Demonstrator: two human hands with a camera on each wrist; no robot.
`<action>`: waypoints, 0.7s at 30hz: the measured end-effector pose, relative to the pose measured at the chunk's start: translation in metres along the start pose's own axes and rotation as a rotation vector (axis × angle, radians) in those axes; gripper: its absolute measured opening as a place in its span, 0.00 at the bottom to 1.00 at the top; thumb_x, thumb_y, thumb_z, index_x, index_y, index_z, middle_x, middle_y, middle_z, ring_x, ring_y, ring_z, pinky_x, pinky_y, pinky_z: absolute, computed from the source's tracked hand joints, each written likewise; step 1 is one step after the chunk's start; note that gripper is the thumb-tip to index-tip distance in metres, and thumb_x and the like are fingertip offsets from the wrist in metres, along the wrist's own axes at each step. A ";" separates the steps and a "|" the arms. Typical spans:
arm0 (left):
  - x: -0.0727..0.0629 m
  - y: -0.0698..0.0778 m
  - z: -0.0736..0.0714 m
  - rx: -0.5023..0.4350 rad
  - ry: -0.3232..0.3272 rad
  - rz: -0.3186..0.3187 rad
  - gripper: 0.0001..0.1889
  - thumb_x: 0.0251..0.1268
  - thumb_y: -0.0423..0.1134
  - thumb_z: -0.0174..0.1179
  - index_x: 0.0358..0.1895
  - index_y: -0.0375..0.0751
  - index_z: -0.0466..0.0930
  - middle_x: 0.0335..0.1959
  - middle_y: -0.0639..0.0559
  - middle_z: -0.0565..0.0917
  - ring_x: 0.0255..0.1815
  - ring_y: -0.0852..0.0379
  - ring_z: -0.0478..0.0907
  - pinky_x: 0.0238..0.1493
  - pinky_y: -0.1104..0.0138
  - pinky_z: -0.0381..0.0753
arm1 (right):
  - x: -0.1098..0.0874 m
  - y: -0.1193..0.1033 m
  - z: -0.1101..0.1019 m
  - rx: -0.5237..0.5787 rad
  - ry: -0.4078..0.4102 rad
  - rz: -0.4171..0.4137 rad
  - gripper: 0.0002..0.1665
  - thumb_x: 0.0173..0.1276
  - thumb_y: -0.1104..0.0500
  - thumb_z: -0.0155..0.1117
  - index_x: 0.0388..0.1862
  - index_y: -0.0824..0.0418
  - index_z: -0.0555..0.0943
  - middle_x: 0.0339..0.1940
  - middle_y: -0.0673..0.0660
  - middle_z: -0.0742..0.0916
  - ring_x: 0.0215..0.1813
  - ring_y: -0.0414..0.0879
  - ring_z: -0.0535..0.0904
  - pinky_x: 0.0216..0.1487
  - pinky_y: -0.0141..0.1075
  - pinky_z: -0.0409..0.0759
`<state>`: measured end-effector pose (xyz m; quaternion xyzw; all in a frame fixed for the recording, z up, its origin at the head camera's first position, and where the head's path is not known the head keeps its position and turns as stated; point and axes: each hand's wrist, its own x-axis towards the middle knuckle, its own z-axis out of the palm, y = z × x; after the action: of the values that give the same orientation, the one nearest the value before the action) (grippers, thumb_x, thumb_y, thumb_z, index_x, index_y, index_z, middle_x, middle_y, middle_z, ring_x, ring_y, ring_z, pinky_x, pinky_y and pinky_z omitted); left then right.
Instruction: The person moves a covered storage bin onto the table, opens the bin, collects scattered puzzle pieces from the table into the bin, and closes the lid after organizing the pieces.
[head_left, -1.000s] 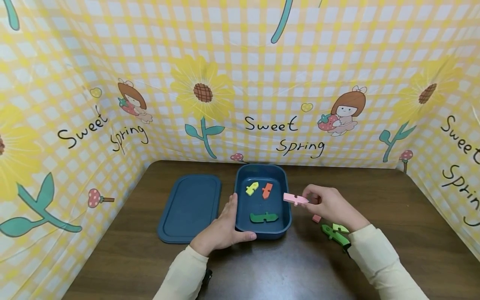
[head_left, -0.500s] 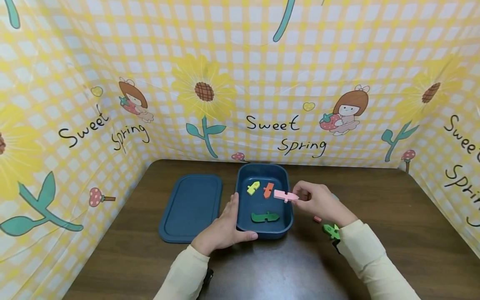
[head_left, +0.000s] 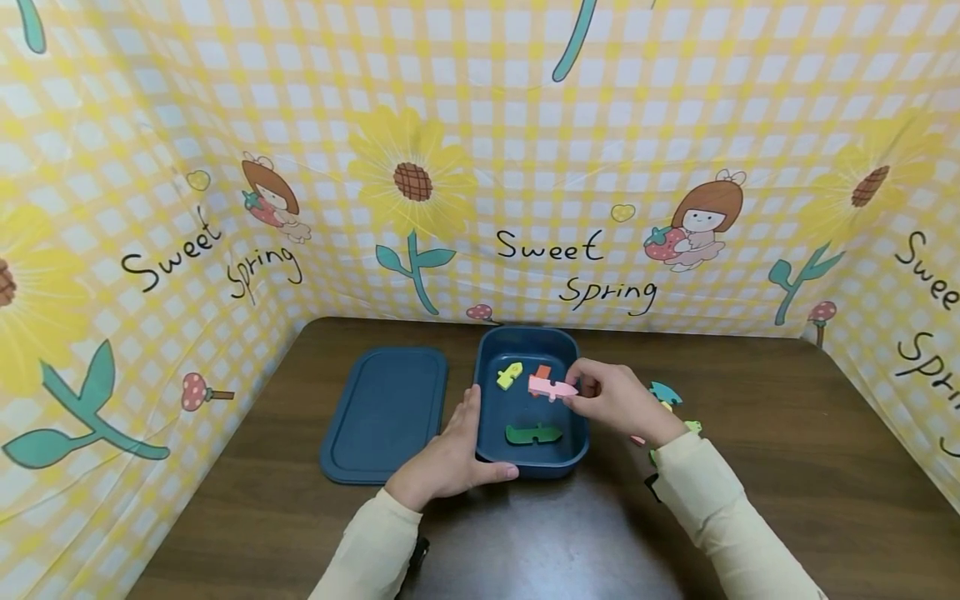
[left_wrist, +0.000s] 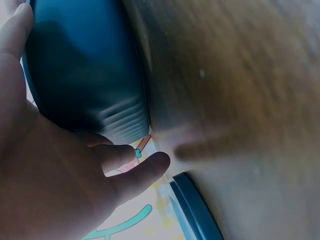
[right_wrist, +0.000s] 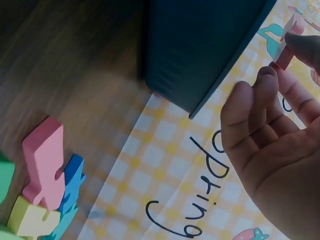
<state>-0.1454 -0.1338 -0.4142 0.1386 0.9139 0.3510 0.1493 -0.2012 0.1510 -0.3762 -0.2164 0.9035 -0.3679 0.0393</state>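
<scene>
A dark blue plastic box (head_left: 532,454) stands on the table in the head view. My left hand (head_left: 442,462) lies with straight fingers along its left wall, thumb at the front rim; the left wrist view shows these fingers (left_wrist: 135,177) spread. With thumb and fingertips my right hand (head_left: 618,400) pinches a pink notched puzzle piece (head_left: 551,388) above the box. On the box floor lie a yellow piece (head_left: 510,376), an orange piece (head_left: 542,372) partly hidden by the pink one, and a dark green piece (head_left: 533,434). The right wrist view shows the held pink piece (right_wrist: 285,55) end-on.
A flat blue lid (head_left: 386,417) lies left of the box. Several loose pieces, including a teal one (head_left: 665,393), lie right of it, partly hidden by the right arm. A pink piece (right_wrist: 45,162) leads a cluster in the right wrist view. Checked cloth (head_left: 450,275) hangs behind.
My right hand has moved left, carrying the pink puzzle piece from the box's right rim to over its inside. The left hand has stayed against the box.
</scene>
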 end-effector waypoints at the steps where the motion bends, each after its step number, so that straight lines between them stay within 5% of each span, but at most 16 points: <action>1: 0.000 0.000 0.000 0.000 0.000 -0.001 0.68 0.54 0.67 0.71 0.82 0.46 0.27 0.83 0.45 0.36 0.82 0.44 0.38 0.72 0.38 0.51 | 0.001 -0.001 0.001 0.001 -0.004 0.005 0.09 0.68 0.56 0.73 0.43 0.50 0.81 0.25 0.52 0.78 0.30 0.49 0.75 0.27 0.38 0.73; 6: 0.000 0.001 -0.001 0.000 -0.006 -0.002 0.68 0.54 0.67 0.71 0.82 0.46 0.27 0.83 0.45 0.35 0.81 0.44 0.38 0.72 0.38 0.51 | 0.009 -0.005 0.005 0.028 -0.031 0.049 0.10 0.68 0.54 0.73 0.44 0.48 0.81 0.27 0.53 0.78 0.32 0.50 0.75 0.28 0.39 0.74; 21: -0.001 0.001 -0.002 -0.003 -0.013 0.006 0.68 0.54 0.68 0.69 0.82 0.45 0.27 0.83 0.44 0.36 0.81 0.42 0.38 0.72 0.38 0.51 | 0.024 -0.013 0.020 -0.002 -0.080 -0.010 0.08 0.70 0.55 0.71 0.44 0.50 0.80 0.24 0.53 0.77 0.28 0.49 0.75 0.25 0.39 0.73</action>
<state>-0.1448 -0.1344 -0.4121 0.1435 0.9120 0.3521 0.1543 -0.2133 0.1201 -0.3799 -0.2357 0.9004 -0.3583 0.0736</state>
